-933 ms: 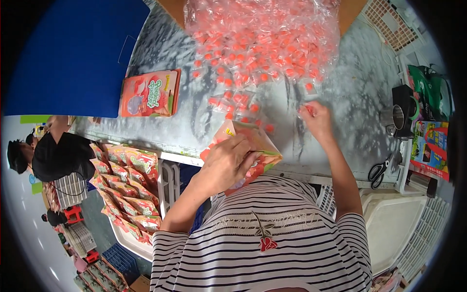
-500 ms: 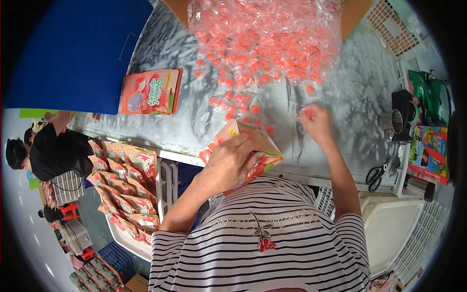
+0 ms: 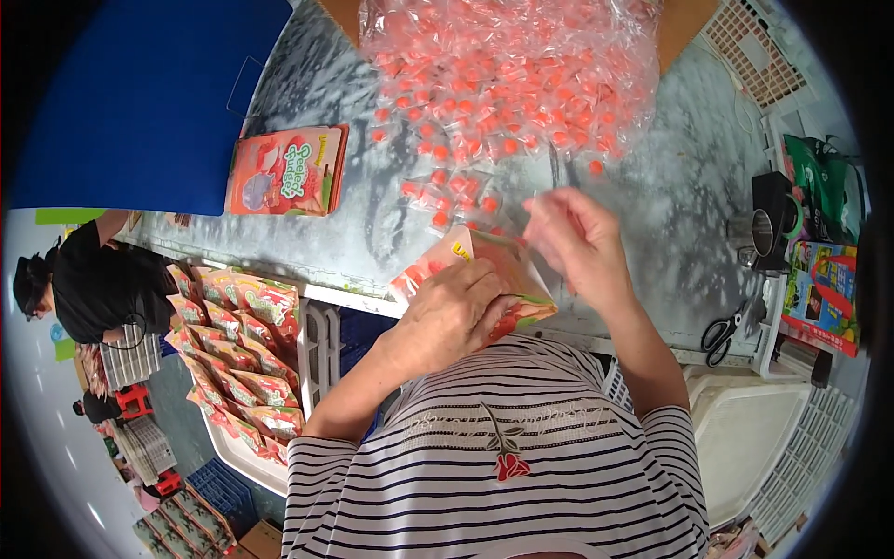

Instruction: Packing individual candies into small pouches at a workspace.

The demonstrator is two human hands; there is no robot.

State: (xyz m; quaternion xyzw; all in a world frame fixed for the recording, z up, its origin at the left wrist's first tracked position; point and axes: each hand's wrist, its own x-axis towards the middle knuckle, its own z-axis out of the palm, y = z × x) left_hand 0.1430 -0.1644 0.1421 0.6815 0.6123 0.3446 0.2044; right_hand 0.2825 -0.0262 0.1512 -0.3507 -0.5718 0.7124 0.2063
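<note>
Pouch [image 3: 527, 278] pink-red, yellow-marked, green-edged, tilted; left hand [image 3: 449, 309] gripping it; right hand [image 3: 582, 242] blurred, cannot tell whether holding anything.

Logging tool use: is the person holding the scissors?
No, the scissors lie on the table, well to the right of the right hand; the left hand holds a pouch.

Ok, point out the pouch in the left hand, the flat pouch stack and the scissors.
Held pouch [image 3: 504, 268], head view: upper panel.
Flat pouch stack [image 3: 279, 179], head view: top pouch's printed face.
Scissors [image 3: 729, 327], head view: black handles.
</note>
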